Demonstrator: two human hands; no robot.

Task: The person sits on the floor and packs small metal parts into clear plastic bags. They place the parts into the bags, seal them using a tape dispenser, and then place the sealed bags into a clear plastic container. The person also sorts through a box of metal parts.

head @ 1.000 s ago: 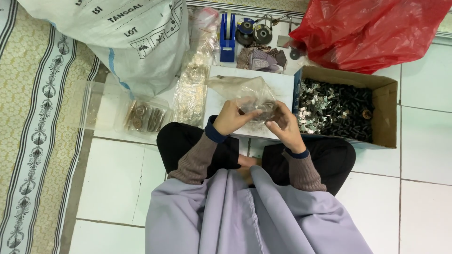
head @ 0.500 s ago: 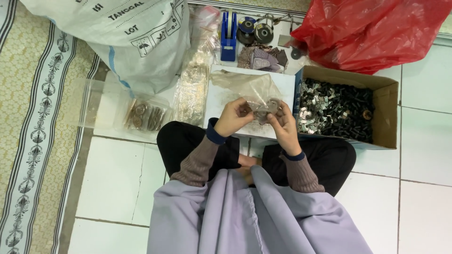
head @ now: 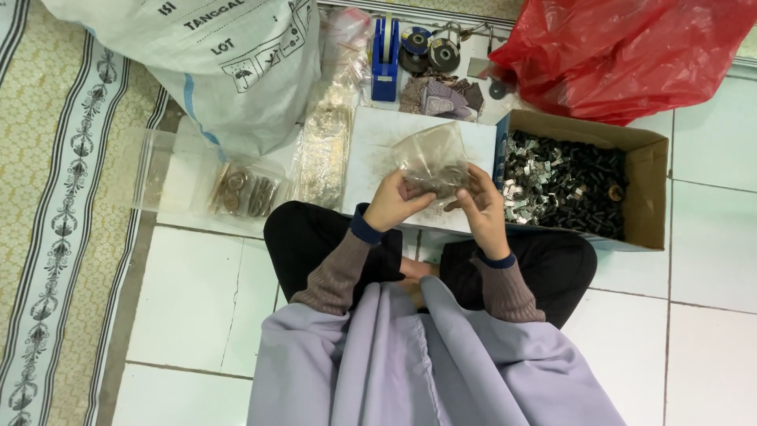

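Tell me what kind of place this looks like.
Probably a home floor used for small-parts packing: the person sits on white floor tiles, with a cardboard box of small metal parts, a large white sack and a patterned rug.

one red bag (head: 631, 47), one cardboard box (head: 646, 170) (full)

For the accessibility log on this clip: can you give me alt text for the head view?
Seated cross-legged on white floor tiles, a person holds a small clear plastic bag of dark small parts in both hands, left hand and right hand. A cardboard box of dark metal parts sits to their right, below a red plastic bag.
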